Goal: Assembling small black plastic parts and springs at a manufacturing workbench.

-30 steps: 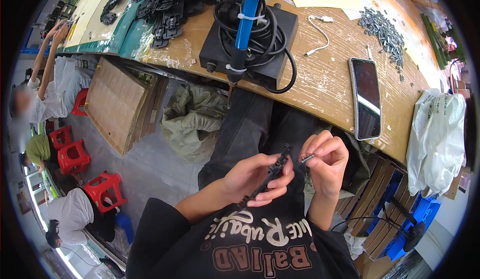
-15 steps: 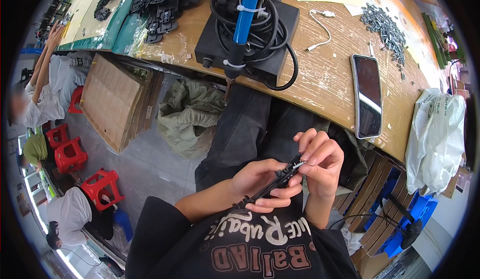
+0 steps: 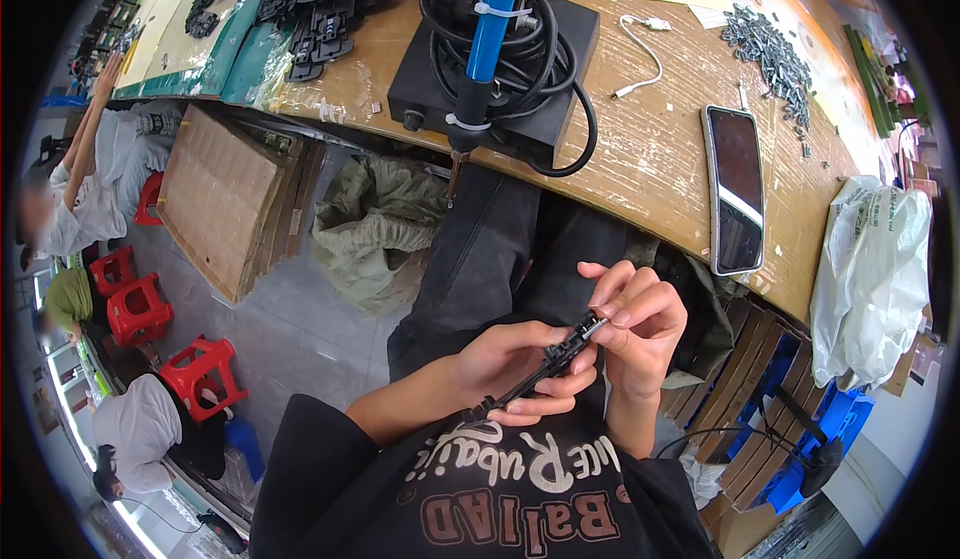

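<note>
A long, narrow black plastic part (image 3: 548, 367) lies slantwise across my lap, its upper end to the right. My left hand (image 3: 522, 374) wraps round its middle, thumb on top and fingers beneath. At the upper end, the thumb and forefinger of my right hand (image 3: 640, 324) pinch close to a small pale piece seated against the part. How much of that small piece sits inside my fingertips is hidden. Beyond my hands, a blue-handled soldering iron (image 3: 493, 34) rests on a black box (image 3: 410, 89) wound with black cable, its tip pointing down over the table edge.
The wooden table (image 3: 640, 184) carries a phone (image 3: 735, 194), a white cable (image 3: 640, 54), a pile of small metal pieces (image 3: 768, 54) and black plastic parts (image 3: 320, 34). A white plastic bag (image 3: 870, 279) hangs at the right edge. Other people sit at left near red stools (image 3: 200, 379).
Both hands stay on the black part, with small shifts of the right fingertips at its upper end. The view has tilted slightly.
</note>
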The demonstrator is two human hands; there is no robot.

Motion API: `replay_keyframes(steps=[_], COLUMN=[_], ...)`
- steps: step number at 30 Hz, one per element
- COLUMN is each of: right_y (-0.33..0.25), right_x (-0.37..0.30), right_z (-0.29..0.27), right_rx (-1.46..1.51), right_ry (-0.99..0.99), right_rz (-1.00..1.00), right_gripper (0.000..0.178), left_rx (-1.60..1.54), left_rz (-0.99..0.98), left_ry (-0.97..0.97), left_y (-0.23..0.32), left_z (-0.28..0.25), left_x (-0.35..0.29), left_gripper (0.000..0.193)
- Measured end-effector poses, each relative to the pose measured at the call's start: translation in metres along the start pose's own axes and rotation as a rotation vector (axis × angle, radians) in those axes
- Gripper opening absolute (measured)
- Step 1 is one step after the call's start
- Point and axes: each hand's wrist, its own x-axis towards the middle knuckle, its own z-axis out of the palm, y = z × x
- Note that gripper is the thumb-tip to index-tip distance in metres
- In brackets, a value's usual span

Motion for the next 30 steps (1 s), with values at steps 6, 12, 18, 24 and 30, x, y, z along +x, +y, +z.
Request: replay_keyframes(steps=[6, 12, 18, 24, 30], right_y=[0.001, 0.0, 0.003, -0.005, 0.011], right_x=[-0.001, 0.0, -0.003, 0.003, 0.002], right_z=[0.001, 0.002, 0.001, 0.003, -0.012], right_rx=[-0.03, 0.014, 0.049, -0.022, -0.246], right_ry=[-0.023, -0.024, -0.012, -0.064, -0.34], right_rz=[-0.021, 0.065, 0.049, 0.164, 0.125], right_gripper=[0.015, 0.015, 0.015, 0.012, 0.014], left_rx=[0.043, 0.252, 0.323, 0.519, 0.697], left_rz=[0.012, 0.076, 0.079, 0.119, 0.224], left_ry=[0.01, 0.097, 0.133, 0.217, 0.365], left_y=[-0.001, 0.002, 0.002, 0.008, 0.022], left_z=[0.0, 0.0, 0.004, 0.005, 0.003], left_x=[-0.002, -0.004, -0.003, -0.01, -0.027], left_gripper=[0.032, 0.033, 0.032, 0.034, 0.031])
